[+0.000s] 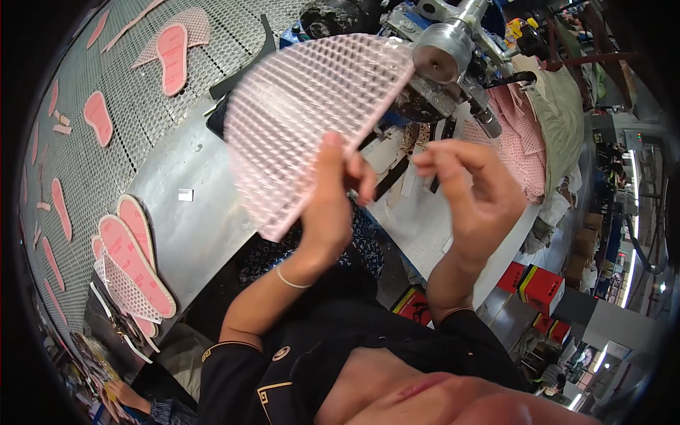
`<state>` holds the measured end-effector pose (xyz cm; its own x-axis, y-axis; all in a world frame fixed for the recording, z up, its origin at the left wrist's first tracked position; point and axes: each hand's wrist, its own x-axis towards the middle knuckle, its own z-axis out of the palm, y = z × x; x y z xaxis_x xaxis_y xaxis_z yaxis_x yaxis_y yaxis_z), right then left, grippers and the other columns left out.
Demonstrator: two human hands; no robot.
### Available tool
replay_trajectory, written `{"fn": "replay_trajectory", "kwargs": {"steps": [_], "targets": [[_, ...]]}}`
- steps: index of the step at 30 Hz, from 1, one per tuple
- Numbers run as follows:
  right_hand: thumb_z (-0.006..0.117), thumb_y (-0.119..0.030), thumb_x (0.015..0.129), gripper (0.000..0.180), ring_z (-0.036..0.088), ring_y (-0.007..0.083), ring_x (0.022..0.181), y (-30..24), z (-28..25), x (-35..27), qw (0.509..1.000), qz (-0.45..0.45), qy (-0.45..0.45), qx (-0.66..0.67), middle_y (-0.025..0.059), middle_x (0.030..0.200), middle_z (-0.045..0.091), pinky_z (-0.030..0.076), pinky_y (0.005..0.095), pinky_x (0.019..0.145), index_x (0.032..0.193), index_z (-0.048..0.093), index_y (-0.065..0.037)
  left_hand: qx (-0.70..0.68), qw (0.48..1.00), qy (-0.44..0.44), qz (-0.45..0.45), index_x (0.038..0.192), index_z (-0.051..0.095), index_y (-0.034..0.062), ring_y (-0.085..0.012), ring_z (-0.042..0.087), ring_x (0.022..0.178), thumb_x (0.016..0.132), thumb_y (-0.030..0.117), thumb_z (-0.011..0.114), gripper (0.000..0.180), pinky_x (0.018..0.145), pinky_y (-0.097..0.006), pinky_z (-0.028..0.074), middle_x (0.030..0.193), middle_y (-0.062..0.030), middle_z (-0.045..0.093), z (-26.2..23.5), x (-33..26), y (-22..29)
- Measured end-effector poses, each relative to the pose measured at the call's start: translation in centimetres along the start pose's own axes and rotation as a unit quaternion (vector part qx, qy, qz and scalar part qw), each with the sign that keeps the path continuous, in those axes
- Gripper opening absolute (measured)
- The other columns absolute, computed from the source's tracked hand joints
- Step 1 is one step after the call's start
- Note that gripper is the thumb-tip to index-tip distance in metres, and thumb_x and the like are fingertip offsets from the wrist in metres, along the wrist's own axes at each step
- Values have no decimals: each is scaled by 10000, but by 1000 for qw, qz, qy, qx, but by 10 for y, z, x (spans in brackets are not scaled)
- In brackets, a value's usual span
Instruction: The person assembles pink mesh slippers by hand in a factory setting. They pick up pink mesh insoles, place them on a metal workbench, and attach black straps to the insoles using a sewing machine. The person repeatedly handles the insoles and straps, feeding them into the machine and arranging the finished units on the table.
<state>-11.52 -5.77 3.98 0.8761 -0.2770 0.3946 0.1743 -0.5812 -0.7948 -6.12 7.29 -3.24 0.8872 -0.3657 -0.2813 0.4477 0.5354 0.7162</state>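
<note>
left hand [327, 212] pinches the pink mesh [312, 106], probably light and bendy, by its straight edge, a sound hold; right hand [483, 195] curls loosely, seemingly empty.

Head-worn fisheye faces down, close above left hand [329, 212] and right hand [487, 197]; dark rim seemingly distorted.

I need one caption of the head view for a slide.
The left hand holds a pink mesh piece near a machine; the right hand hovers nearby.
</note>
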Motion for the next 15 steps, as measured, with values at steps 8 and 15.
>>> {"fn": "replay_trajectory", "kwargs": {"steps": [8,15], "targets": [[555,-62,824,460,575,284,1139,-5,95,-1,939,-269,-128,-171,124,1224,603,445,387,964,1283,553,-69,395,876,15,277,887,654,41,-122,498,557,893,176,642,136,503,-256,372,648,-13,548,-71,-22,50],[559,-46,874,401,620,274,1012,1,132,-4,966,69,-109,222,149,1109,640,487,337,891,1263,521,44,361,909,-114,175,1137,552,-54,-116,528,623,856,204,600,384,557,-226,392,740,-70,581,-102,-46,115]]}}
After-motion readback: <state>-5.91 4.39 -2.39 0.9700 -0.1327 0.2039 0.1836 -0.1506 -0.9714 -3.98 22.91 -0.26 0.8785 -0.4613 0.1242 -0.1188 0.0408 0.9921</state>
